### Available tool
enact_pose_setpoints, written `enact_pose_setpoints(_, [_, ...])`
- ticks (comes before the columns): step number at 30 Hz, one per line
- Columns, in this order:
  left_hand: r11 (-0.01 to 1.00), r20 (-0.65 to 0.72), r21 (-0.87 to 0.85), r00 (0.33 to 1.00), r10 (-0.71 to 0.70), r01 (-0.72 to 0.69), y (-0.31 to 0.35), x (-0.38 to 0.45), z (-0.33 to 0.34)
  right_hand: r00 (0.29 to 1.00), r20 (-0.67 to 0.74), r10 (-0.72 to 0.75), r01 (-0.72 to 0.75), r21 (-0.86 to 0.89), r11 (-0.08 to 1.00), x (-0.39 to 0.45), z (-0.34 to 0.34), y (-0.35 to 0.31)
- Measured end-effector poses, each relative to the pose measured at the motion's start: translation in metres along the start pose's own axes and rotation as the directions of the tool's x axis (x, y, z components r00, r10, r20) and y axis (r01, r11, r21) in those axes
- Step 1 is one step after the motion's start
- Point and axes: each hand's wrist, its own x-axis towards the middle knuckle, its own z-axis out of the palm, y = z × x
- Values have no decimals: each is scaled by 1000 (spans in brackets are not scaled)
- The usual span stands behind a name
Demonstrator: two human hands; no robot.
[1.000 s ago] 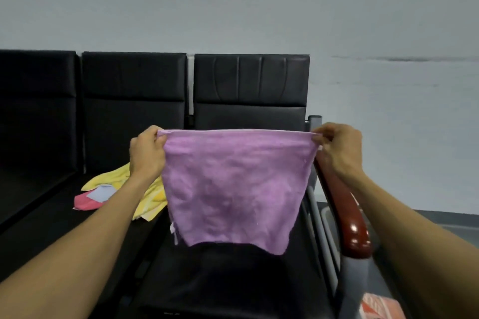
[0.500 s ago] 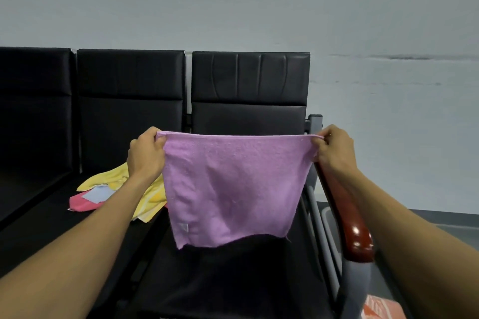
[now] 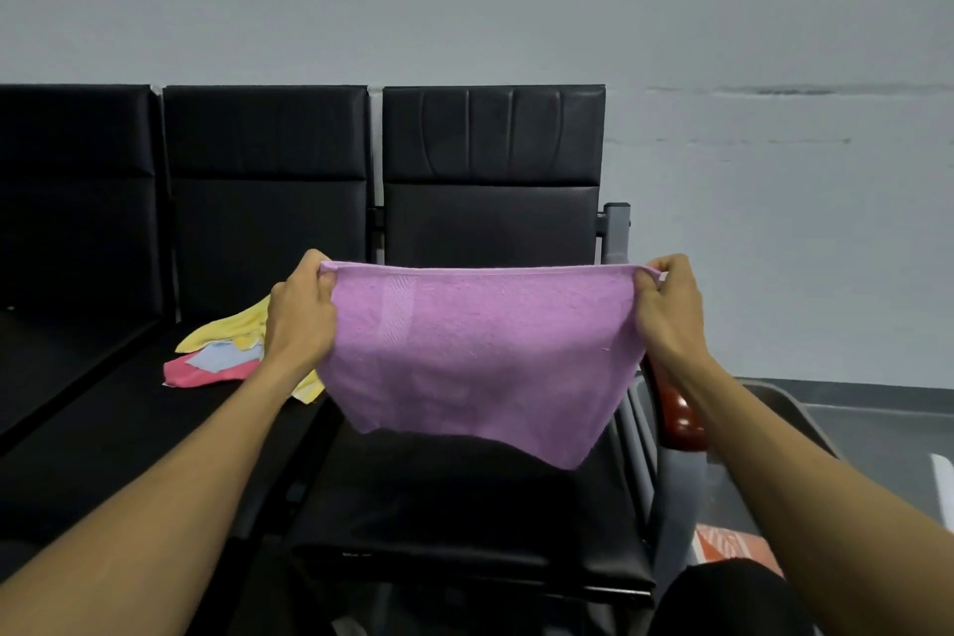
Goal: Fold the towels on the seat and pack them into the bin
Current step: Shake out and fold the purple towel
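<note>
Fingers of the left hand [image 3: 302, 313] pinch the upper left corner of the purple towel [image 3: 480, 351]; the right hand [image 3: 668, 313] pinches the upper right corner. Top edge is pulled taut and level between the two hands. Towel hangs in the air in front of the rightmost black seat [image 3: 464, 496], lower edge sagging to a point at the right, clear of the cushion. Yellow towel [image 3: 237, 325], pink towel [image 3: 206, 373] and a pale blue cloth [image 3: 222, 355] lie piled on the middle seat, behind the left wrist. Red-brown armrest [image 3: 681, 416] sits below the right forearm. Grey bin [image 3: 790, 411] rim shows right of the armrest, mostly hidden by the arm.
</note>
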Motion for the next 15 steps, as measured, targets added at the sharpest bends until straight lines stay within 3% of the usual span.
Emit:
enact_pose_setpoints(5, [998, -7, -21, 999, -52, 52, -6, -15, 14, 999, -36, 30, -29, 27, 999, -15, 7, 11])
enact_pose_setpoints(15, [945, 15, 26, 945, -326, 326, -80, -39, 97, 995, -23, 93, -94, -22, 995, -23, 69, 107])
